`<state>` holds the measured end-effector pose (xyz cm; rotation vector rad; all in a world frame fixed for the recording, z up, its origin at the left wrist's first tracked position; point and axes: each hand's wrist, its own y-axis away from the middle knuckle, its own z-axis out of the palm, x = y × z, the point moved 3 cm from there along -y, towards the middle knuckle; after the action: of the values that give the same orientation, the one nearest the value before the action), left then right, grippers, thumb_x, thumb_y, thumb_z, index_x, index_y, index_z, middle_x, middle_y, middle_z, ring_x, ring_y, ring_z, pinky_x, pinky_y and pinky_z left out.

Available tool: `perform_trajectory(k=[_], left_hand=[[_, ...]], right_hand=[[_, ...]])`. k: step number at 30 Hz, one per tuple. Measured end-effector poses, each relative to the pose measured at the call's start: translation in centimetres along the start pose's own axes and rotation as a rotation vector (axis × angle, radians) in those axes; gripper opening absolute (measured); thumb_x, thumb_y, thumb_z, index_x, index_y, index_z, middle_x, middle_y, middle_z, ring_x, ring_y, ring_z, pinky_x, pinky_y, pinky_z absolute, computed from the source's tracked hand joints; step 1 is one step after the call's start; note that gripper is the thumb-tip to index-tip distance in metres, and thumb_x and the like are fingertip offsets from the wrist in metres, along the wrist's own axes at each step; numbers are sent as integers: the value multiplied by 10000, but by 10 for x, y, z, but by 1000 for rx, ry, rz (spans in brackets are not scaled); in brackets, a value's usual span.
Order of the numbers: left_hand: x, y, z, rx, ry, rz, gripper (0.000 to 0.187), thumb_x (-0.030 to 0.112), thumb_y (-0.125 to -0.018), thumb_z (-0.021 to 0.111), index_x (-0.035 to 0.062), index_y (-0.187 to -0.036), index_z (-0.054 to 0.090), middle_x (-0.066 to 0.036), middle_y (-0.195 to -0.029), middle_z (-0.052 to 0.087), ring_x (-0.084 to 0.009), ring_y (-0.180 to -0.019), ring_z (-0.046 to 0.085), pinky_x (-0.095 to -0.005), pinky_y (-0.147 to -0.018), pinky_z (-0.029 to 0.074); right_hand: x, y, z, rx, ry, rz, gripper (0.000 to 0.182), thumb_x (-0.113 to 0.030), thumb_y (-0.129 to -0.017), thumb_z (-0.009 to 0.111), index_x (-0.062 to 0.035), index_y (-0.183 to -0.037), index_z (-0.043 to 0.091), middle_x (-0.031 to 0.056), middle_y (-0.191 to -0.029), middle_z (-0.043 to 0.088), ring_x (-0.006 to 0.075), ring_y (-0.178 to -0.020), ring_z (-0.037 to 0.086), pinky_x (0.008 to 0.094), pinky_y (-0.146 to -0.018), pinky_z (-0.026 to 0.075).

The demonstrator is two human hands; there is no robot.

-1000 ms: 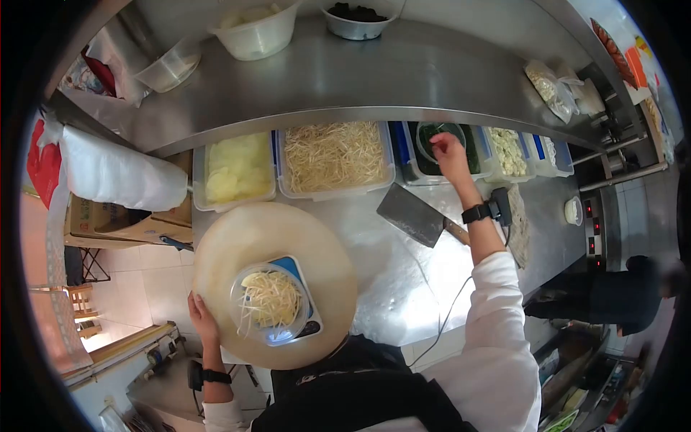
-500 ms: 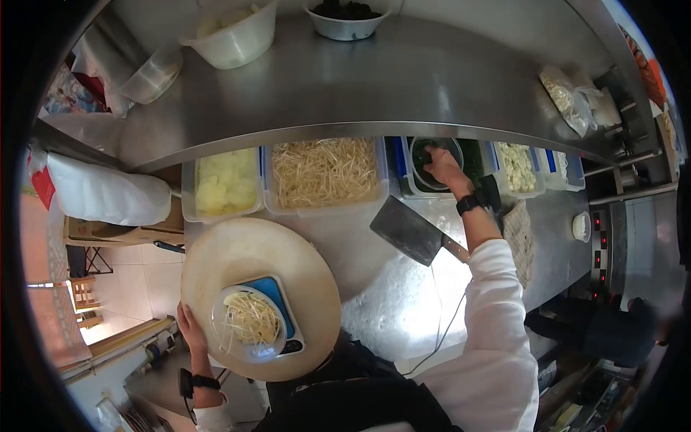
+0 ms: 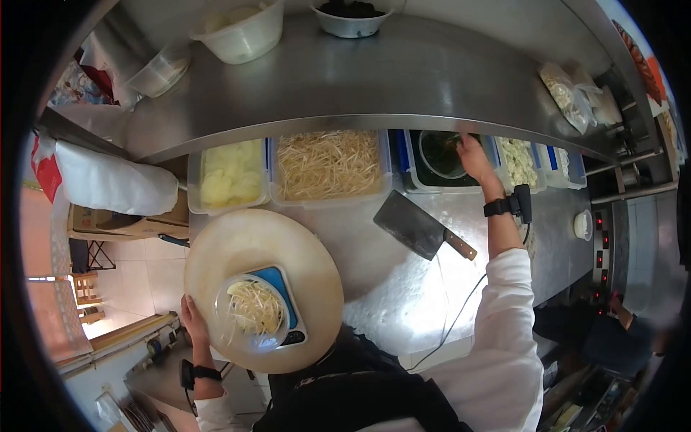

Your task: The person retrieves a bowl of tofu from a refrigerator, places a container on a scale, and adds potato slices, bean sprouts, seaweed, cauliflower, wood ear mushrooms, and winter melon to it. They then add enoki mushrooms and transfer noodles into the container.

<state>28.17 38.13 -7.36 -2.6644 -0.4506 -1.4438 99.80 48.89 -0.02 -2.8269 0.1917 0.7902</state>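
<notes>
My left hand (image 3: 193,322) rests at the left edge of a thick round chopping board (image 3: 302,245), fingers stretched along its side. On the board stands a digital scale (image 3: 294,335) with a blue top, carrying a clear round bowl (image 3: 223,327) of bean sprouts (image 3: 255,306). My right hand (image 3: 471,156) is over a blue-rimmed tub (image 3: 409,176) of dark green contents, beside the round see-through bowl (image 3: 440,155) inside it. Its fingers are bunched, partly under the shelf; what they hold is not clear. A cleaver (image 3: 412,225) lies on the steel counter below.
Left of the green tub are tubs of bean sprouts (image 3: 327,165) and pale yellow slices (image 3: 230,173). A tub of pale chopped pieces (image 3: 517,162) is to its right. The steel shelf (image 3: 374,86) overhangs them. A cable (image 3: 461,309) crosses the counter; another person (image 3: 612,338) is at far right.
My right hand has moved right, from inside the round bowl to beside it. My left hand stays at the board's edge. The view has shifted slightly.
</notes>
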Motion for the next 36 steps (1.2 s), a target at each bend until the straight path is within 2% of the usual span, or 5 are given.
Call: perform_trajectory(k=[11, 14, 23, 33, 36], left_hand=[[9, 4, 0, -35, 37, -65, 378, 317, -948, 368, -5, -1078, 517, -75, -951, 579, -134, -857, 514, -266, -778, 412], [19, 6, 1, -46, 116, -86, 379, 313, -946, 373, -9, -1090, 512, -86, -958, 584, -146, -867, 523, -277, -788, 414], [-2, 1, 1, 18, 158, 43, 366, 292, -933, 397, -14, -1091, 521, -138, -947, 606, -189, -872, 551, -308, -794, 424], [13, 8, -2, 16, 252, -31, 378, 313, -920, 423, -13, -1086, 516, -160, -914, 622, -218, -850, 595, -313, -758, 439], [23, 11, -7, 12, 269, 28, 368, 310, -916, 429, -1, -1094, 513, -173, -924, 619, -246, -858, 600, -328, -756, 441]], right_hand=[[-49, 24, -32, -9, -40, -71, 335, 10, -806, 443, 11, -1141, 443, 233, -1079, 530, 390, -1046, 477, 386, -896, 377], [-70, 29, -52, 78, -71, -93, 295, 39, -827, 371, -9, -1093, 491, 110, -978, 595, 220, -940, 546, 290, -867, 390], [-277, 69, -99, -151, -637, -138, 155, -66, -900, 394, -12, -996, 502, 75, -929, 581, 156, -897, 548, 283, -814, 432], [-401, 148, 45, -523, -938, -101, 192, -211, -911, 455, -34, -925, 528, 64, -894, 594, 132, -823, 554, 282, -758, 448], [-395, 170, 111, -523, -433, -326, 153, -127, -868, 502, 3, -947, 519, 99, -859, 587, 213, -838, 571, 292, -733, 446]])
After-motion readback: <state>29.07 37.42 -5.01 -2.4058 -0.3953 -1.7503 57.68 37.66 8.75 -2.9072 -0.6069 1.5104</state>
